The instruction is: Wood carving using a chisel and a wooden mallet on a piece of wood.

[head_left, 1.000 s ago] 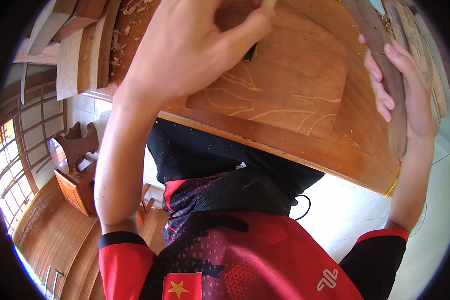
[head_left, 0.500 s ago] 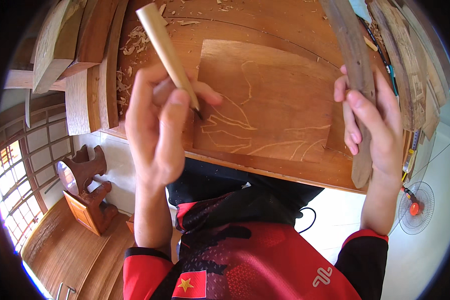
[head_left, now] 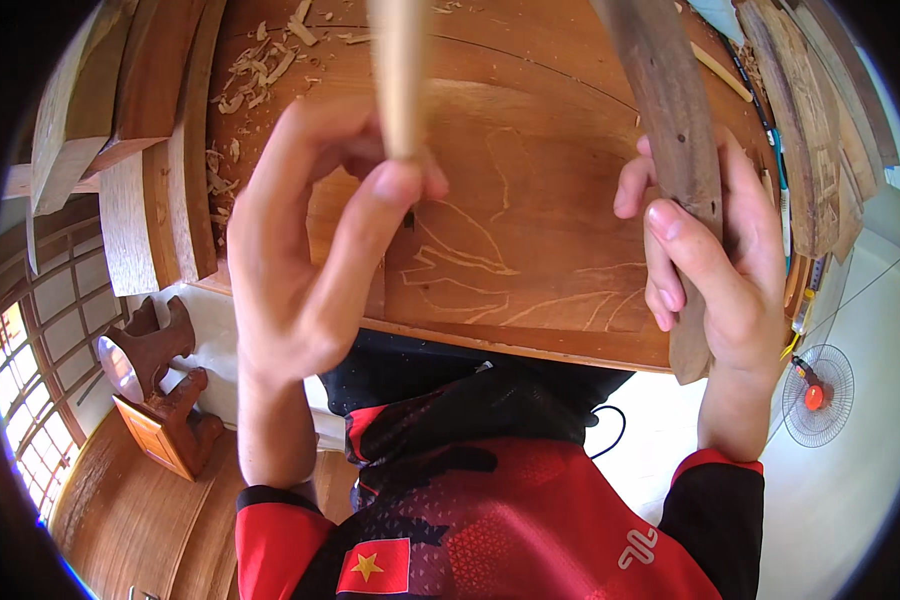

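Observation:
My left hand (head_left: 305,240) is closed on a carving chisel (head_left: 400,80), pinching it low between thumb and fingertips. The chisel's pale round handle stands nearly upright and is blurred; only a bit of its dark blade shows below my thumb. Beneath it lies a flat brown board (head_left: 560,200) with pale curved lines cut into its surface, like leaves or stems. A long, weathered dark wooden bar (head_left: 682,130) runs through my right hand (head_left: 725,270), whose fingers wrap around its lower part. The bar is held over the board's right side.
Curled wood shavings (head_left: 265,75) lie on the wooden table at the far left. Thick timber pieces (head_left: 135,100) flank the left side, rough planks (head_left: 795,130) the right. A thin pale stick (head_left: 720,70) rests at the back right. A fan (head_left: 818,395) stands beyond the table.
The chisel has swung from leaning left to nearly upright in my left hand. My right hand and the bar have shifted left, as the whole view moved slightly.

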The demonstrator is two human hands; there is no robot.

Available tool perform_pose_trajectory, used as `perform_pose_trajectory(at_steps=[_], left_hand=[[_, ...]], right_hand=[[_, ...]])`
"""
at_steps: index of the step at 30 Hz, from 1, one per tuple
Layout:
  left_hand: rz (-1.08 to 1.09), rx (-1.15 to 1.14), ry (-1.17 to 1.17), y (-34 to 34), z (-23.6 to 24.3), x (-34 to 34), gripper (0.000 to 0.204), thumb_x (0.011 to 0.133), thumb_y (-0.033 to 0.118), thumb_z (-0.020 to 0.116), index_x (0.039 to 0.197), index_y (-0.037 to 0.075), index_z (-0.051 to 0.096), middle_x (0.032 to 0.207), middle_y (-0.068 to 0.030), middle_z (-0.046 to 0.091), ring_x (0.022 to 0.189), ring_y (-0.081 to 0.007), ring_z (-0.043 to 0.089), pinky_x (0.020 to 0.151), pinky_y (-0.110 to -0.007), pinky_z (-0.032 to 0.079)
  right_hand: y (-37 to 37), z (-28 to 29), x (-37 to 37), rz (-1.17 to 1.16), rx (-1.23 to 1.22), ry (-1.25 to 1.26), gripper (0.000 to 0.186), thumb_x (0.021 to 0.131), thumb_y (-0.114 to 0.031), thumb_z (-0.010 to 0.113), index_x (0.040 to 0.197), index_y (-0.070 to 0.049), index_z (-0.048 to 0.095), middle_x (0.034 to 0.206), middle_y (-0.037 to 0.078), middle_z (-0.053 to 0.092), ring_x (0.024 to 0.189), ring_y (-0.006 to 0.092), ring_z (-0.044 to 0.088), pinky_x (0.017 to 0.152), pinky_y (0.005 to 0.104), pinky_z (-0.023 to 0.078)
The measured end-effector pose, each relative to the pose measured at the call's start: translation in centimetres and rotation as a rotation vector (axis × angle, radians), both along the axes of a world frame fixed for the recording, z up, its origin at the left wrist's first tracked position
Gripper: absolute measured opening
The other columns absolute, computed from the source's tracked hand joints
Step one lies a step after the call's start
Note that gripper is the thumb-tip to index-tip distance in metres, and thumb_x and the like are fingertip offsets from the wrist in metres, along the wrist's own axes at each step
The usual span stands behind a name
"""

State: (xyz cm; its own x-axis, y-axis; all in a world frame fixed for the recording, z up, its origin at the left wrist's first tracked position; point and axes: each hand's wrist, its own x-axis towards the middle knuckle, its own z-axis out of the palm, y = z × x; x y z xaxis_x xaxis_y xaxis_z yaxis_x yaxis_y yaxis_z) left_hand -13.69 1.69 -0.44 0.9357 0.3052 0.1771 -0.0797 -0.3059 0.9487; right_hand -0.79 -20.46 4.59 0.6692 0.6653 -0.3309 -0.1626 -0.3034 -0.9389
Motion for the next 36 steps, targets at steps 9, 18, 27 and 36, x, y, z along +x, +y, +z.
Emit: perform_pose_trajectory(at_steps=[9, 18, 27, 36], left_hand=[[-0.250, 0.018, 0.214, -0.5, 3.8, 5.2, 0.019, 0.095, 0.012, 0.065, 0.108, -0.003, 0.063, 0.093, -0.0115, 0.072, 0.083, -0.0153, 0.066, 0.078, -0.028, 0.049], [-0.304, -0.045, 0.149, -1.5, 3.5, 6.1, 0.019, 0.093, 0.007, 0.069, 0.109, -0.004, 0.063, 0.082, -0.0119, 0.075, 0.067, -0.0114, 0.069, 0.055, -0.024, 0.050], [-0.325, 0.143, -0.083, -0.6, 0.7, 6.4, 0.022, 0.091, 0.009, 0.073, 0.108, -0.004, 0.068, 0.083, -0.0140, 0.075, 0.068, -0.0126, 0.070, 0.056, -0.024, 0.052], [-0.374, 0.284, -0.414, 0.3, -2.2, 8.1, 0.028, 0.084, 0.017, 0.081, 0.104, -0.001, 0.073, 0.083, -0.0116, 0.075, 0.068, -0.0147, 0.067, 0.059, -0.028, 0.049]], right_hand=[[-2.8, -0.2, -0.1, -0.234, 0.083, 0.008, 0.043, 0.096, -0.015, 0.058, 0.132, 0.005, 0.045, 0.100, 0.016, 0.059, 0.048, 0.0048, 0.043, 0.039, 0.0210, 0.039], [-4.1, -0.2, -0.7, -0.310, 0.030, -0.058, 0.045, 0.094, -0.016, 0.058, 0.131, 0.006, 0.046, 0.097, 0.016, 0.058, 0.046, 0.0047, 0.041, 0.038, 0.0208, 0.038], [-4.5, -0.9, -2.0, -0.359, 0.032, -0.014, 0.046, 0.092, -0.016, 0.059, 0.130, 0.007, 0.046, 0.093, 0.015, 0.057, 0.047, 0.0045, 0.041, 0.038, 0.0203, 0.037], [-5.6, -0.8, -2.6, -0.423, 0.071, -0.064, 0.045, 0.095, -0.015, 0.053, 0.133, 0.009, 0.044, 0.091, 0.016, 0.056, 0.046, 0.0047, 0.040, 0.037, 0.0189, 0.036]])
